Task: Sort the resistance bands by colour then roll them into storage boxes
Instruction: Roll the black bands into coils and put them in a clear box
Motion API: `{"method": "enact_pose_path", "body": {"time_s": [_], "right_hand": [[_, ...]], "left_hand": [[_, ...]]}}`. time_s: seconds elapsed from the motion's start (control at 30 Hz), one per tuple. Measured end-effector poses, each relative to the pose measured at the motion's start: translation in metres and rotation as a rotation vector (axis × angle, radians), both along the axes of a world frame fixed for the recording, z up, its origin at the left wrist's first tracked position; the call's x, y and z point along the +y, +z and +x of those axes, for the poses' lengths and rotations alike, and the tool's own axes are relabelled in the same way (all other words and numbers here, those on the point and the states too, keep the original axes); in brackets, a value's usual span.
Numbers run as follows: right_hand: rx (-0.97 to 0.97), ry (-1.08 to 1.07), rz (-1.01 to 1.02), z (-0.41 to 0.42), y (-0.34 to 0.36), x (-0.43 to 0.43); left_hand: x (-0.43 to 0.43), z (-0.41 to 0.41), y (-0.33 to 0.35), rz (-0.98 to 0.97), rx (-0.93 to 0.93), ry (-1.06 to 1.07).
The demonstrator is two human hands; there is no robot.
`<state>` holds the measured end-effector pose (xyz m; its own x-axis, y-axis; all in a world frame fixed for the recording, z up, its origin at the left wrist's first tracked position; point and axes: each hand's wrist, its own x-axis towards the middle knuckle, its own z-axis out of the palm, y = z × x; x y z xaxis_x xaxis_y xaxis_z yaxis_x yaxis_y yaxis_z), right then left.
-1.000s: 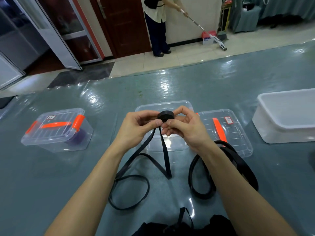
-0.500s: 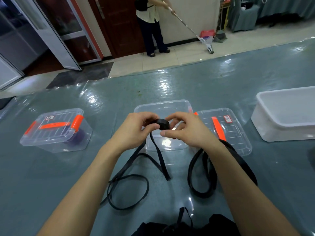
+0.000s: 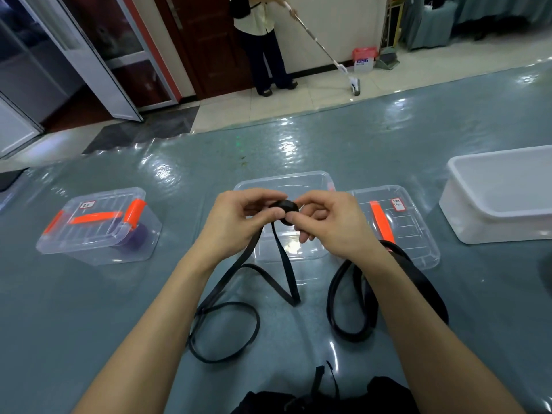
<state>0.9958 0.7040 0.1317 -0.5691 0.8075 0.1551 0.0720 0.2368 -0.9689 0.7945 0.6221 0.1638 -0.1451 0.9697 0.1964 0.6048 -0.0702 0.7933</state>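
Observation:
My left hand (image 3: 236, 222) and my right hand (image 3: 328, 225) both pinch the small rolled coil of a thin black resistance band (image 3: 284, 209), held above an open clear box (image 3: 283, 186). The band's loose tail (image 3: 227, 324) hangs down and loops on the table. A second, wider black band (image 3: 352, 300) lies in a loop under my right forearm. The clear lid (image 3: 400, 222) with an orange handle lies right of the open box.
A closed clear box (image 3: 98, 225) with orange clasps and a purple roll inside stands at the left. A white tub (image 3: 501, 195) sits at the right. Beyond the grey table (image 3: 89, 309) a person sweeps the floor (image 3: 263, 43).
The coil has turned slightly between my fingers, and my hands sit a little lower over the open box. The person behind has shifted left with the broom.

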Motion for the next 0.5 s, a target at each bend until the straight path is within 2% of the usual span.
{"method": "enact_pose_path", "body": {"time_s": [0.1, 0.23, 0.43, 0.5], "right_hand": [[0.174, -0.014, -0.088, -0.003, 0.002, -0.004], [0.354, -0.023, -0.120, -0.008, 0.008, -0.007], [0.465, 0.014, -0.219, -0.012, 0.020, -0.016], [0.441, 0.044, -0.237, -0.011, 0.020, -0.017]], "left_hand": [[-0.002, 0.006, -0.003, 0.068, -0.263, 0.075], [-0.008, 0.012, -0.006, 0.077, -0.432, 0.105], [-0.011, 0.025, 0.010, 0.155, -0.544, 0.116], [-0.013, 0.022, 0.015, 0.149, -0.504, 0.122]]}}
